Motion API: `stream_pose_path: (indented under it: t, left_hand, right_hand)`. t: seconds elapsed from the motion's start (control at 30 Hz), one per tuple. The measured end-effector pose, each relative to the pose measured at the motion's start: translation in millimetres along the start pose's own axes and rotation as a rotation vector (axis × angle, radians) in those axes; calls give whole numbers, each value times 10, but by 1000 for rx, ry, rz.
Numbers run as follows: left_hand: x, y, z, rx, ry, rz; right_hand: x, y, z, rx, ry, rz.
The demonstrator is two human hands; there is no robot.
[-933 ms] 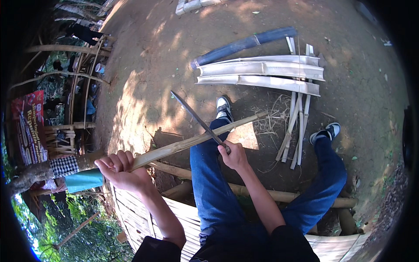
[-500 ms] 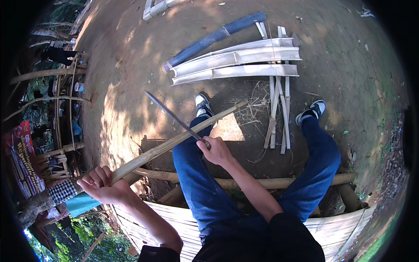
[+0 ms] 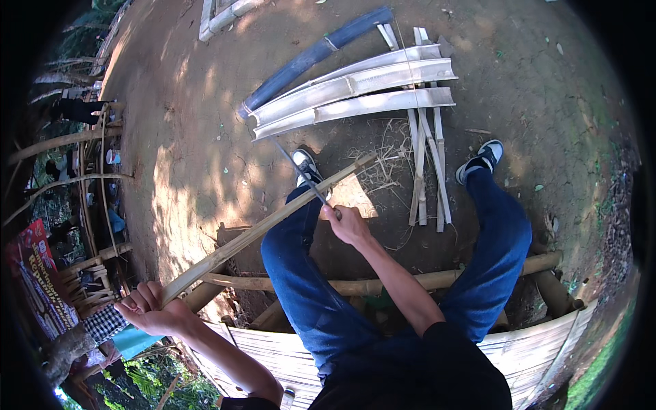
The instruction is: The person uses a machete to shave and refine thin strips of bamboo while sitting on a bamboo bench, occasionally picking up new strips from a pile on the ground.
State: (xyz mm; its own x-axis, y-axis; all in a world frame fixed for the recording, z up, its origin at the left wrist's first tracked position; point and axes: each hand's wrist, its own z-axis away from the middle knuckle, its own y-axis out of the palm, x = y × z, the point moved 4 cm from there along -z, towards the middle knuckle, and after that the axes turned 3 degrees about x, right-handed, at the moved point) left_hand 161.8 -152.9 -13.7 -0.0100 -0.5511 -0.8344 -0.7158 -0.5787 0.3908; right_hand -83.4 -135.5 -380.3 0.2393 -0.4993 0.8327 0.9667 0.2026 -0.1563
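Note:
My left hand [image 3: 152, 309] grips the near end of a long split bamboo strip [image 3: 266, 229] that slants up and to the right across my left knee, its far end near the ground by my left shoe. In my right hand [image 3: 346, 222] is the handle of a long knife [image 3: 301, 172], whose dark blade points up and to the left and crosses the bamboo strip. I sit with both legs in blue jeans stretched out over bare earth.
Three split bamboo halves [image 3: 355, 96] and a dark blue pole [image 3: 314, 55] lie on the ground ahead. Thin bamboo slats [image 3: 427, 164] lie between my feet. A bamboo pole frame [image 3: 383, 281] and woven bamboo seat [image 3: 273, 355] are below me. Bamboo railings stand at the left.
The view has shifted, so the ground pile appears higher. My left hand has slid lower and left with the strip. The knife stays across the strip.

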Motion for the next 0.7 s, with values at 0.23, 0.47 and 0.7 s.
stream_pose_path:
  t: [0.23, 0.47, 0.7]
  left_hand:
    - [5, 60, -73, 33, -25, 39]
    - [66, -56, -87, -85, 33, -63]
    - [-2, 148, -9, -21, 57, -38]
  right_hand:
    - [773, 181, 199, 13, -562, 87]
    - [-605, -231, -369, -159, 223, 180]
    - [221, -2, -186, -13, -229, 63]
